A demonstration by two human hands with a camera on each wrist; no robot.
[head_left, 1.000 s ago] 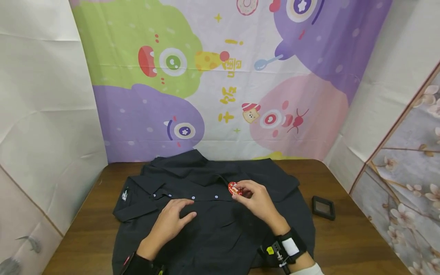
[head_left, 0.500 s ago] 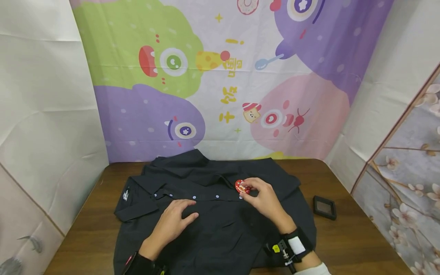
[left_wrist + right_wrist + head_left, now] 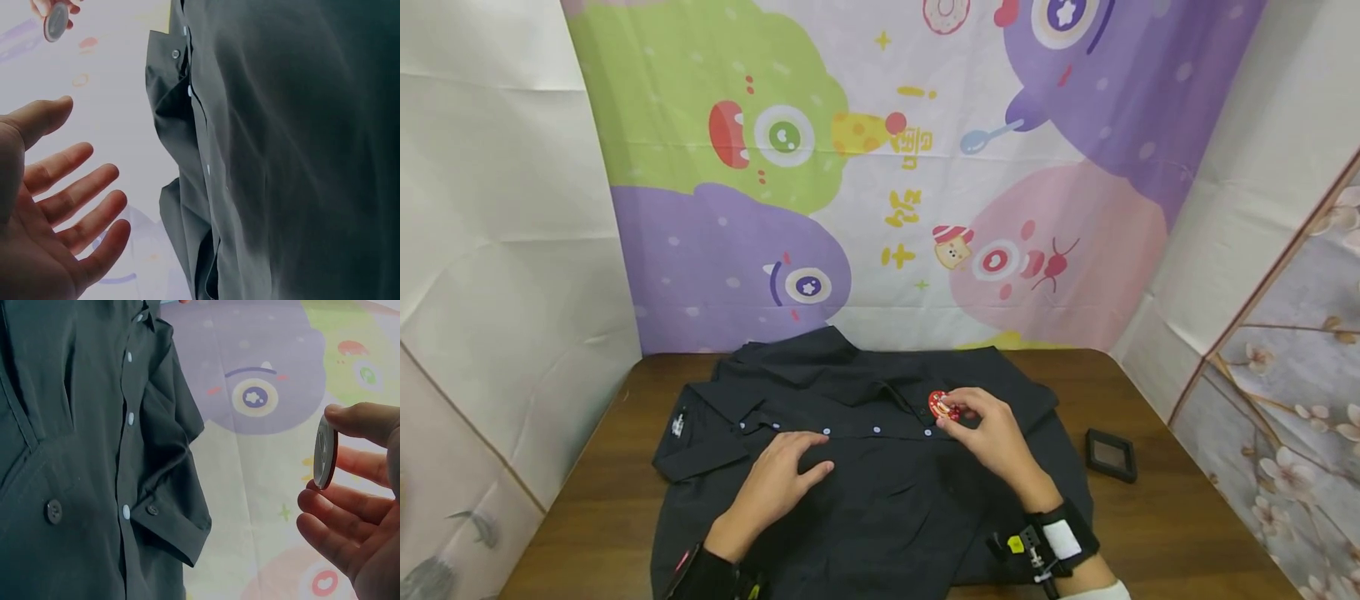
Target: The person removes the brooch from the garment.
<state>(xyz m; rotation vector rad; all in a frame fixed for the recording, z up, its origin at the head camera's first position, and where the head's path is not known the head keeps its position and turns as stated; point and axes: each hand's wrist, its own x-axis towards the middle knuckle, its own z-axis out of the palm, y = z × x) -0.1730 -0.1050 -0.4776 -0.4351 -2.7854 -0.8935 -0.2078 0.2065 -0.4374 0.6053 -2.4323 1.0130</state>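
Note:
Above the dark button-up shirt (image 3: 865, 517), my right hand (image 3: 996, 437) pinches a round red pin badge (image 3: 938, 405) by its edge. From the right wrist view, the badge (image 3: 323, 453) is seen nearly edge-on between thumb and fingers, its pale back facing the shirt (image 3: 94, 456). My left hand (image 3: 778, 483) hovers over the middle of the shirt, holding nothing. Its fingers are spread and relaxed in the left wrist view, where the badge's back (image 3: 56, 22) also shows at the top left. Pale buttons (image 3: 877, 430) run along the shirt's placket.
A small black square frame-like box (image 3: 1110, 455) lies right of the shirt on the brown wooden table (image 3: 1157, 533). Behind the table hangs a cartoon-print cloth (image 3: 895, 308). Pale panels stand at both sides.
My right hand has moved a little to the right with the badge, uncovering another shirt button. The left hand has stayed nearly still.

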